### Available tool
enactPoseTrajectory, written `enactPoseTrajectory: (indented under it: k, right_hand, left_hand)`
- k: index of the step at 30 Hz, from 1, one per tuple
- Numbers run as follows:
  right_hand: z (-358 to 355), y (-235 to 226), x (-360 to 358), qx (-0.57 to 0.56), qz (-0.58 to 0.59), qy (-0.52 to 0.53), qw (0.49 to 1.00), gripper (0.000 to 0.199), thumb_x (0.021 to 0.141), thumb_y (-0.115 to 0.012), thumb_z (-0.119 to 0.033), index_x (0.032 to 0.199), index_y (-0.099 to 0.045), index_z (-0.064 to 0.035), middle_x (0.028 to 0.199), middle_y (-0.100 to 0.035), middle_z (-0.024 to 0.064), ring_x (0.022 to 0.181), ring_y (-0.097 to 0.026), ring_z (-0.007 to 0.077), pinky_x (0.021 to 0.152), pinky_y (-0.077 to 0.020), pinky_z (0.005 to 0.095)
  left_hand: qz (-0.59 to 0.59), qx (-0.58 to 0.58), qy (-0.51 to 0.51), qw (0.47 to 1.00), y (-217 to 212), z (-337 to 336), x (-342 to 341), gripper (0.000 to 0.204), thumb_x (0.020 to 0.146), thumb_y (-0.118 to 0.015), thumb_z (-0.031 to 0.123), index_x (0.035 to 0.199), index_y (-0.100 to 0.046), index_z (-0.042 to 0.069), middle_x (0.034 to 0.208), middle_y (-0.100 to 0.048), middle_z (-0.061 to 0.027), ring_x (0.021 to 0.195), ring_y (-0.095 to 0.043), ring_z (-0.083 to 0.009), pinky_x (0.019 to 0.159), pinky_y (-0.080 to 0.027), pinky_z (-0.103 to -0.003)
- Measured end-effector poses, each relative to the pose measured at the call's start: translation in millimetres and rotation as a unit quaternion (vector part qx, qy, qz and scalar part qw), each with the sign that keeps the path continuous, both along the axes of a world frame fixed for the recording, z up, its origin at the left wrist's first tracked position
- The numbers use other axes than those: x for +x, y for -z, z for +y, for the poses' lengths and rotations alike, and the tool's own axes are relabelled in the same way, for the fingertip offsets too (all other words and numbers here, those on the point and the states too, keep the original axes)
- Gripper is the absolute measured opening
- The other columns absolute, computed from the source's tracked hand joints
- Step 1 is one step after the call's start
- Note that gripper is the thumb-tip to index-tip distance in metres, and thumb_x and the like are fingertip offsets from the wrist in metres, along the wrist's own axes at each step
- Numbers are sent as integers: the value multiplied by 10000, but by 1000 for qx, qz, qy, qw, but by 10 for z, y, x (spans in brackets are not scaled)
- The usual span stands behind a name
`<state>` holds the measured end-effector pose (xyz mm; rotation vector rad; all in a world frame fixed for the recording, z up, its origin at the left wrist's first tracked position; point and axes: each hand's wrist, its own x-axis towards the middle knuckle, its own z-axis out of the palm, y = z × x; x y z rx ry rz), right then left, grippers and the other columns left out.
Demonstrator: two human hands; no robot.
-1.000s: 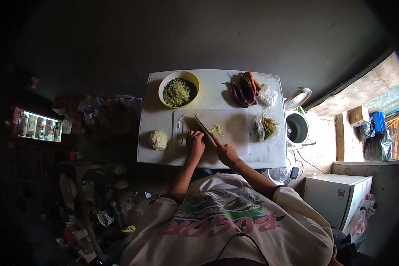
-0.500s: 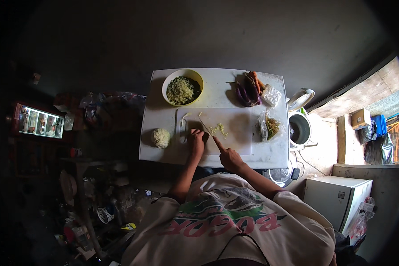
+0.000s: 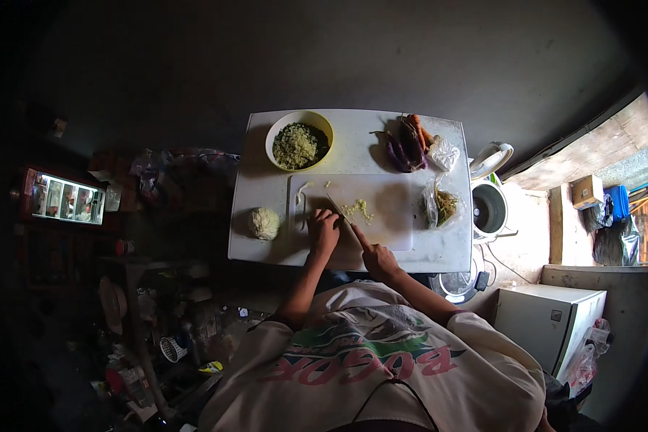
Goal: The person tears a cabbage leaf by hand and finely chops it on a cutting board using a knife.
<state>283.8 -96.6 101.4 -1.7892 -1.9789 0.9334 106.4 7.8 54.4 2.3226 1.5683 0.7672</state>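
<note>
My right hand (image 3: 379,259) is closed round the handle of a knife (image 3: 340,214), its blade slanting up and left over the white cutting board (image 3: 396,236). Close against the blade's left side, my left hand (image 3: 323,229) rests on the board with curled fingers; whatever lies under them is hidden. Small pale yellow-green chopped pieces (image 3: 361,210) are scattered right of the blade. A pale strip of vegetable (image 3: 302,191) lies near the board's upper left corner. Left of the board sits a round whitish cabbage-like head (image 3: 264,224).
On the white table (image 3: 353,137) stands a yellow bowl (image 3: 270,142) of chopped greens. Purple eggplants (image 3: 405,153), carrots (image 3: 415,128) and a white plastic-wrapped bundle (image 3: 444,154) lie far right, with a bag of greenish stalks (image 3: 445,207) nearer. An open pot-like appliance (image 3: 488,209) stands beyond the right edge.
My left hand has shifted slightly against the blade, and the knife has moved a little with my right hand. The whole view has drifted slightly; the food on the table looks unchanged.
</note>
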Motion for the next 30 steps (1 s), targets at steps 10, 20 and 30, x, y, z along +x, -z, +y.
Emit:
enactPoseTrajectory:
  k: [10, 20, 30]
  right_hand:
    - [88, -185, -46, -58, -24, -19, 998, 810, 902, -473, -55, 1591, -116, -287, 804, -673, 259, 744, -659, 474, 711, -514, 582]
    - [126, -237, -123, -44, -5, -20, 999, 820, 894, -506, -70, 1591, -134, -292, 794, -662, 280, 744, -658, 483, 706, -519, 587]
    - [206, -222, -144, -29, -1, -12, 999, 818, 885, -484, -39, 1587, -154, -298, 818, -661, 291, 770, -654, 495, 718, -519, 589]
  left_hand:
    - [-11, 2, -17, 1000, 52, 20, -51, 217, 675, -692, -9, 879, -724, 58, 919, -659, -75, 988, -586, -314, 852, -472, -433]
    - [-14, 7, -15, 1000, 140, 26, -108, 259, 613, -677, -53, 858, -715, 20, 915, -671, -99, 949, -604, -328, 844, -483, -429]
    - [-19, 17, -22, 999, 158, 42, -118, 191, 683, -657, -16, 857, -713, 41, 932, -661, -74, 1009, -588, -310, 843, -483, -439]
